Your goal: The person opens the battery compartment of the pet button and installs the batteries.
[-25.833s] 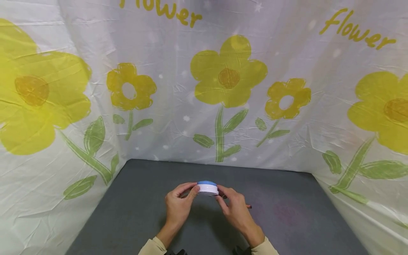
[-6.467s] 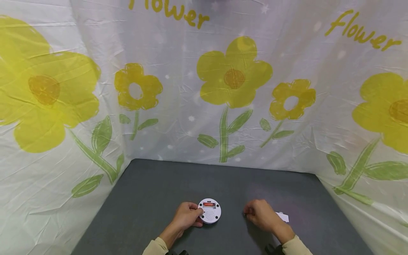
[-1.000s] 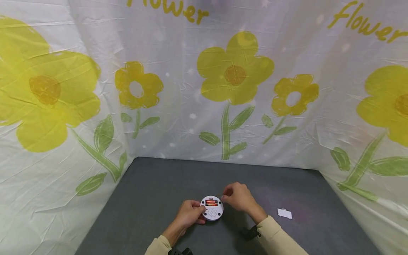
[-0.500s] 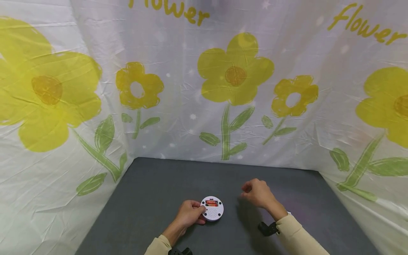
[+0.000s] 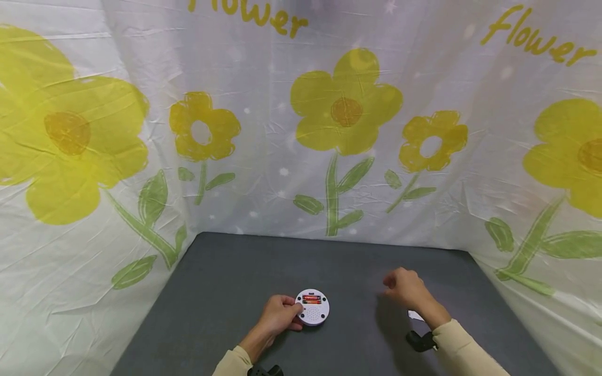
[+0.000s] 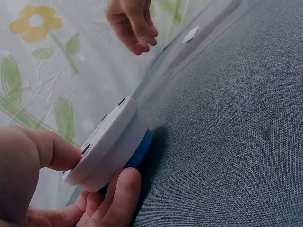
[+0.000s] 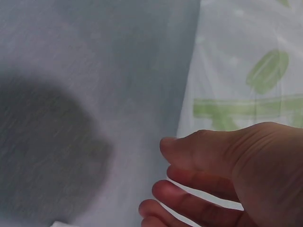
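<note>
Pinches the round white device (image 5: 312,316) by its left rim between thumb and fingers of the left hand (image 5: 278,315). Holds the right hand (image 5: 408,288) well right of the device, near a flat white piece (image 5: 415,315), with parted, loosely curved fingers.

We see a round white plastic device (image 5: 312,307) with small round black feet (image 6: 86,149), a dotted grille pattern (image 5: 312,315) and a domed blue plastic face (image 6: 141,150) (the only bright blue we find). Its two slim red-orange cylindrical batteries (image 5: 311,299) stand out. We note a thin flat white piece (image 5: 415,315), dark-grey woven table cloth (image 5: 235,277), cream fabric sleeves (image 5: 463,344), and a white fabric backdrop (image 5: 258,203) patterned with yellow flowers (image 5: 312,94), green leaves (image 5: 308,204) and yellow lettering (image 5: 280,24).
</note>
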Motion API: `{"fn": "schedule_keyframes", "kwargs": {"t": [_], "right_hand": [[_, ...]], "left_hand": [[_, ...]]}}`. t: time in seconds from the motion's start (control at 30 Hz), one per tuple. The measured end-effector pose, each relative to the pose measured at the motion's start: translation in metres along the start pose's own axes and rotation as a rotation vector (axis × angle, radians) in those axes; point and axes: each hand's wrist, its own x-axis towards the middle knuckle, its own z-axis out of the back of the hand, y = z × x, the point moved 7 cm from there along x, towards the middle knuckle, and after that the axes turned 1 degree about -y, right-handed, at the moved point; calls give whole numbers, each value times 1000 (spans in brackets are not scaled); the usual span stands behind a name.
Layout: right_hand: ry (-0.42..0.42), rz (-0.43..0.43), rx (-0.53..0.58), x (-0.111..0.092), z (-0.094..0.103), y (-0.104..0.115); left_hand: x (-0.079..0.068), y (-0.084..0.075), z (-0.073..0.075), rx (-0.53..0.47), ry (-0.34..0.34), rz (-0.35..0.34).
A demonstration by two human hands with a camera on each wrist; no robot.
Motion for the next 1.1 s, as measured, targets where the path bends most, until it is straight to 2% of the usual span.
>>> {"fn": "schedule_keyframes", "kwargs": {"t": [0.2,0.5,0.8,1.1], "right_hand": [[0,-7,-62,-12,0,-21],[47,-115,-124,-22,-3,-55],[48,-96,-175,-28,-12,-72],[59,-92,-184,-31,-22,-80]], "left_hand": [[-1,0,0,-4,1,-5],[0,-2,1,-6,6,-3],[-1,-2,1,-1,8,1],[-3,-1,2,-1,4,4]]}}
